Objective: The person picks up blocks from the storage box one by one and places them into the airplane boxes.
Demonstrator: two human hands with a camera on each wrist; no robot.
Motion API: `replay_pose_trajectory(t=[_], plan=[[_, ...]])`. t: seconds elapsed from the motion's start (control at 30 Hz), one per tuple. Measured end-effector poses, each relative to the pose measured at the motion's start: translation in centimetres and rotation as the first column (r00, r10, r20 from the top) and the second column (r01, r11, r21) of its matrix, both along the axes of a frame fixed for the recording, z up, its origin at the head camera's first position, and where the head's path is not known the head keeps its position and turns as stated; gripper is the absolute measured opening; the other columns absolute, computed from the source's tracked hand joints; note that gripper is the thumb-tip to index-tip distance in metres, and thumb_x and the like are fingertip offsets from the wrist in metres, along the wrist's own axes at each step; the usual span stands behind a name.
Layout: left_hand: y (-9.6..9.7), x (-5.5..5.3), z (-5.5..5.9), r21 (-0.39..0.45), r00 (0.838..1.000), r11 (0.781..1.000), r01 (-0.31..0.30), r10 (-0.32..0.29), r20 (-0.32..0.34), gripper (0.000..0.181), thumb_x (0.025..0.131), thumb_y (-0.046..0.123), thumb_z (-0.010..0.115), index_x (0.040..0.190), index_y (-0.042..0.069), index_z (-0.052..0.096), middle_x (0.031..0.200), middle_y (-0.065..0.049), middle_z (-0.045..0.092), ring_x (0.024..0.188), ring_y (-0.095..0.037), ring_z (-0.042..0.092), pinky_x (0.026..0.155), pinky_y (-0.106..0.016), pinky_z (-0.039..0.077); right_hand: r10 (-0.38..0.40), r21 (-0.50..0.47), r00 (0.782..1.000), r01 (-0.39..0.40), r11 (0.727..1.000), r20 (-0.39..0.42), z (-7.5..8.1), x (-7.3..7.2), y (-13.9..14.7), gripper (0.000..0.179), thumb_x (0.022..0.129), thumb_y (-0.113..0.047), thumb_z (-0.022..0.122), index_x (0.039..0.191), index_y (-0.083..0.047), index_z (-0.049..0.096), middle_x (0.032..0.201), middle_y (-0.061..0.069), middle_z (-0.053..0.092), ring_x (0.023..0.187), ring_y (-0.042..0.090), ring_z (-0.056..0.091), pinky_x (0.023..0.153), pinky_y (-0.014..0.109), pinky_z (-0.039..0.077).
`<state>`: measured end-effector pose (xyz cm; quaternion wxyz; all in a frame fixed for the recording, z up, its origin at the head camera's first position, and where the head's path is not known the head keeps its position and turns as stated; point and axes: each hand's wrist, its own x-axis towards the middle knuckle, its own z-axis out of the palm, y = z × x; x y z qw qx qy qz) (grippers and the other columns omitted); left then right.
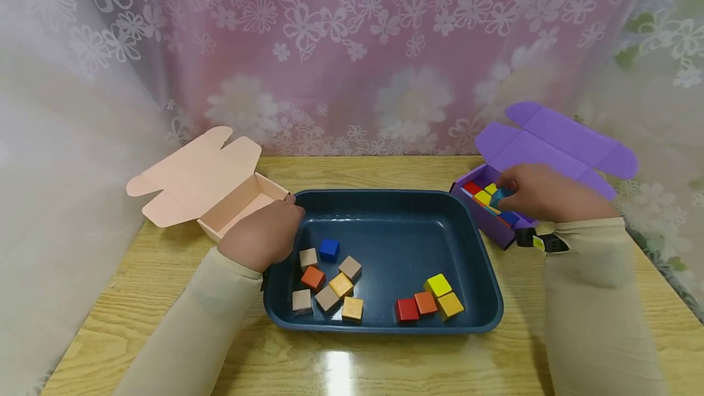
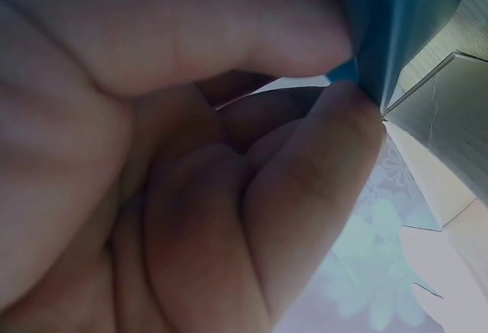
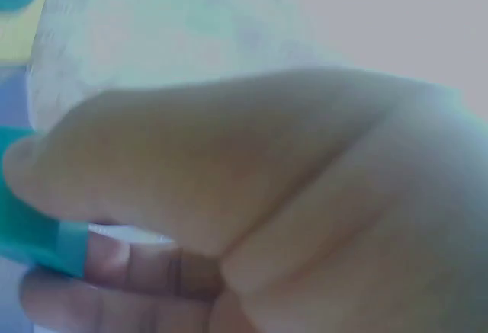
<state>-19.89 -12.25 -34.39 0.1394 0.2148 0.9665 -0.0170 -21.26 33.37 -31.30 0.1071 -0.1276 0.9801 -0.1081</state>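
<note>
My right hand (image 1: 552, 193) pinches a teal cube (image 1: 500, 198) between thumb and fingers, over the purple box (image 1: 491, 222). Red, yellow and blue blocks lie inside that box. The right wrist view shows the same teal cube (image 3: 30, 207) at the fingertips. At the upper left of the dark blue tray (image 1: 385, 327), my left hand (image 1: 263, 232) pinches the rim; the left wrist view has this blue rim (image 2: 393, 32) between thumb and finger. The tray bears plain wooden, gold and red cubes, plus a blue cube (image 1: 329, 250), a yellow cube (image 1: 438, 285) and others.
A peach cardboard box (image 1: 217, 225) stands open left of the tray, partly behind the left hand, its lid (image 1: 200, 173) folded back. The purple lid (image 1: 566, 148) leans back at the right. Behind the wooden table (image 1: 341, 170) hangs a pink floral curtain (image 1: 352, 66).
</note>
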Motion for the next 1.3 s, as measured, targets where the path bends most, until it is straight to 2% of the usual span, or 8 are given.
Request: replay_pose_trajectory(t=[0.13,0.2,0.27,0.5,0.73,0.97,1.13,1.3], plan=[[-0.1,-0.1,-0.1,0.005,1.000,1.000,-0.002,0.002,0.001,0.041,0.101,0.002,0.075,0.141,0.005,0.073,0.152,-0.021,0.065,0.112,-0.028,0.072,0.096,-0.043,0.065,-0.037,0.001,0.999,0.037,0.999,0.014,-0.6,-0.4,1.8,0.007,0.093,-0.009,0.075,0.091,-0.002,0.075,0.080,0.000,0.061,0.072,0.021,0.055,0.065,0.037,0.045],[-0.1,-0.1,-0.2,0.007,1.000,1.000,-0.002,0.002,0.003,0.041,0.101,0.002,0.075,0.142,0.005,0.073,0.153,-0.022,0.064,0.111,-0.028,0.072,0.095,-0.043,0.065,-0.051,-0.009,0.998,0.052,0.999,0.028,-1.0,-0.6,2.5,0.015,0.092,-0.007,0.073,0.079,-0.008,0.067,0.071,-0.002,0.046,0.066,0.019,0.048,0.061,0.036,0.038],[-0.1,-0.1,-0.2,0.008,1.000,1.000,-0.004,0.004,0.005,0.041,0.101,0.002,0.075,0.142,0.006,0.073,0.154,-0.022,0.064,0.112,-0.028,0.071,0.095,-0.043,0.065,-0.076,-0.013,0.996,0.076,0.997,0.039,-1.3,-0.6,3.0,0.022,0.091,-0.007,0.073,0.073,-0.010,0.062,0.066,-0.003,0.040,0.063,0.019,0.045,0.060,0.035,0.035],[-0.1,-0.1,-0.2,0.016,1.000,1.000,-0.007,0.007,0.009,0.039,0.101,0.002,0.075,0.141,0.005,0.073,0.146,-0.020,0.067,0.107,-0.027,0.071,0.094,-0.042,0.066,-0.165,0.036,0.983,0.162,0.986,0.081,-1.9,-0.9,3.7,0.012,0.092,-0.010,0.076,0.080,-0.005,0.075,0.073,0.004,0.065,0.068,0.024,0.057,0.061,0.038,0.042],[0.0,0.0,-0.2,0.013,1.000,1.000,-0.013,0.012,0.014,0.041,0.101,0.002,0.074,0.142,0.005,0.073,0.149,-0.020,0.066,0.108,-0.028,0.070,0.094,-0.043,0.066,-0.215,0.091,0.976,0.211,0.973,0.035,-2.8,-1.1,3.6,0.023,0.092,-0.009,0.074,0.071,-0.009,0.065,0.069,0.005,0.054,0.064,0.026,0.055,0.058,0.041,0.043],[0.0,0.0,-0.1,0.016,1.000,1.000,-0.018,0.018,0.014,0.041,0.102,0.002,0.074,0.143,0.005,0.072,0.152,-0.021,0.064,0.112,-0.029,0.070,0.094,-0.043,0.066,-0.238,0.118,0.971,0.239,0.964,-0.024,-4.0,-1.6,3.4,0.009,0.092,-0.002,0.066,0.082,-0.002,0.066,0.078,0.014,0.062,0.069,0.033,0.058,0.059,0.047,0.049],[0.0,0.0,-0.1,0.022,1.000,1.000,-0.021,0.021,0.023,0.043,0.103,0.001,0.072,0.146,0.005,0.071,0.158,-0.022,0.060,0.119,-0.030,0.071,0.096,-0.044,0.066,-0.251,0.126,0.968,0.246,0.961,0.023,-4.3,-1.7,2.8,0.017,0.100,-0.003,0.056,0.084,-0.001,0.064,0.080,0.016,0.062,0.072,0.034,0.059,0.063,0.049,0.052],[-0.1,0.0,-0.2,0.019,1.000,1.000,-0.010,0.009,0.010,0.041,0.103,0.001,0.073,0.144,0.005,0.072,0.155,-0.022,0.062,0.115,-0.029,0.071,0.094,-0.044,0.066,-0.247,0.128,0.965,0.234,0.964,0.091,-4.0,-1.6,2.3,0.024,0.105,-0.004,0.050,0.084,-0.003,0.062,0.079,0.015,0.058,0.072,0.033,0.058,0.066,0.049,0.050]])
